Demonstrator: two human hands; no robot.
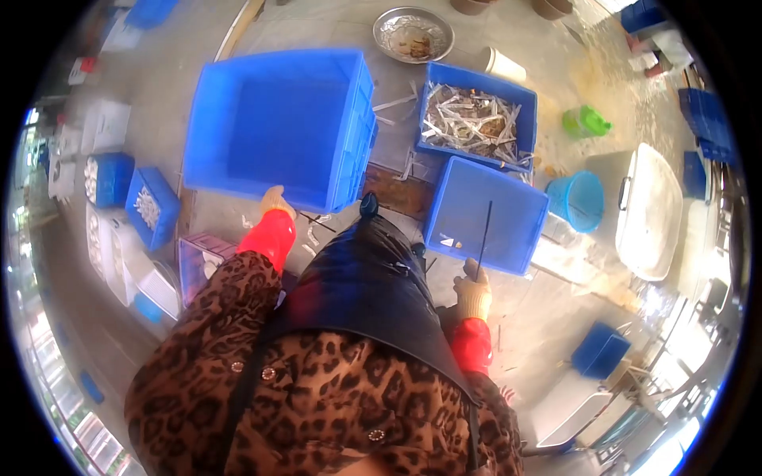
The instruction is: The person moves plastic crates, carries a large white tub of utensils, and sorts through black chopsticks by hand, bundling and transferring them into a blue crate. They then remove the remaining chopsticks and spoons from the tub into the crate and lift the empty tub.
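My left hand [275, 203], in a pale glove with a red cuff, is closed on the near rim of a big blue crate [278, 127], whose inside looks bare. On the right, my right hand [473, 293], gloved the same way, has its fingers closed round a thin dark rod [486, 234] that points away from me. Beyond that hand lies a blue tray [488, 208] with a few small pale bits near its front edge. Behind the tray stands a blue bin [534, 119] full of pale strips [476, 123].
A metal bowl [413, 35] and a white cup [503, 65] are at the back. To the right are a green container [586, 121], a light-blue bucket [575, 201] and a large white tub [651, 214]. Small blue baskets [152, 208] stand at the left.
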